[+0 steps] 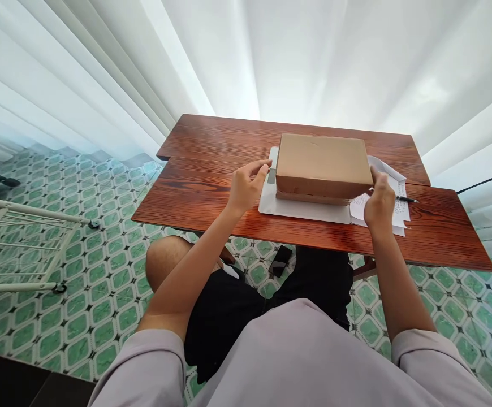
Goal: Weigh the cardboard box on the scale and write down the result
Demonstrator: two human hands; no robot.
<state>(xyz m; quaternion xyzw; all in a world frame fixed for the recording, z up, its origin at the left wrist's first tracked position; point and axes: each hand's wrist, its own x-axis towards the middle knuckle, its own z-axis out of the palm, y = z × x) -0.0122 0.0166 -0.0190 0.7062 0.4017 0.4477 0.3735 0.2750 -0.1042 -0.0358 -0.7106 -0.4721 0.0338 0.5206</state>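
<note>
A brown cardboard box (pixel 322 161) rests over a flat white plate-like device (pixel 265 204) with a small grey panel at its left. Its upper part overhangs a narrower lower layer at the right; whether this is a lid or a second box I cannot tell. My right hand (pixel 379 200) is at the box's right end, fingers bent against its edge. Just off the left side is my left hand (pixel 248 183), thumb and fingers apart, holding nothing. Handwritten paper sheets (pixel 400 212) lie partly beneath my right hand, with a black pen (pixel 407 199) on them.
The reddish wooden table (pixel 195 192) has stepped ends. White curtains (pixel 297 62) hang behind it. A white wire rack (pixel 25 246) on casters stands at the left on the green tiled floor (pixel 114 260). Below the table lies a dark object (pixel 282 257), near my legs.
</note>
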